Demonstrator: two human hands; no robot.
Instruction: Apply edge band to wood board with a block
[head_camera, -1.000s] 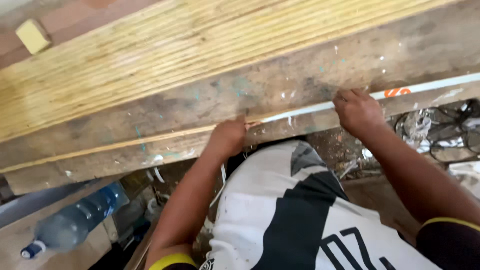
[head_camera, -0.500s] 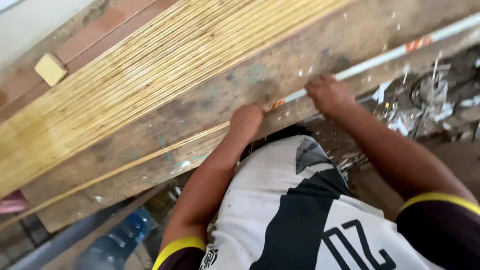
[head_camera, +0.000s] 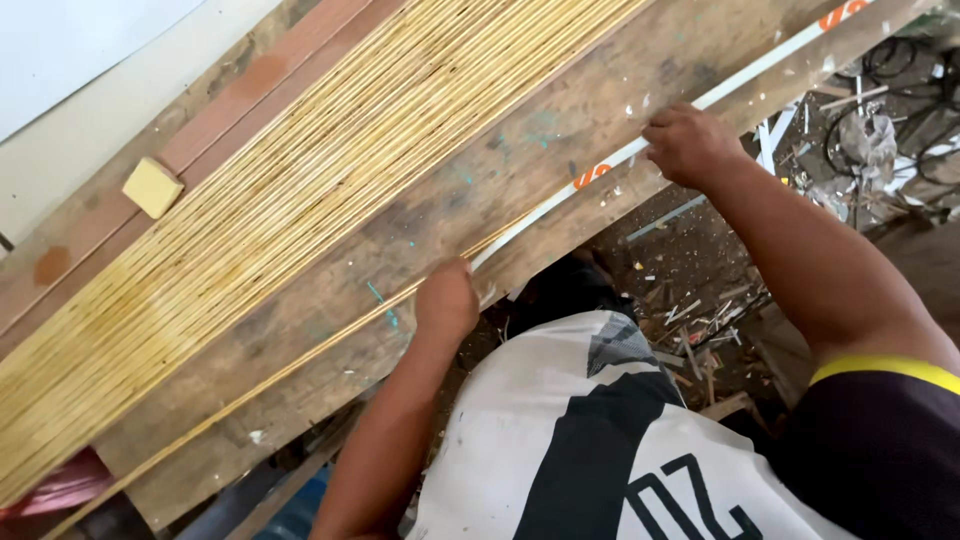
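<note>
A: Labels? 
B: Orange mark on white strip (head_camera: 640, 150), near bench (head_camera: 560, 140) front edge. Yellow block (head_camera: 152, 187) far side, beside slat stack (head_camera: 300, 190).

A: Grip? 
B: Left hand (head_camera: 446, 300) clenched on thin yellow slat (head_camera: 300, 355) at bench edge. Right hand (head_camera: 690, 143) pressing on strip; closure can't tell.

A: Vs 0.5 s ago? 
B: Hands further apart, view shifted left.

A: Obstructions? 
B: Scraps, cables (head_camera: 880, 130) on floor, right.

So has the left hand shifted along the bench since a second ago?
Yes. The left hand has slid leftward along the bench edge, away from the teal paint smear it sat below before.
</note>
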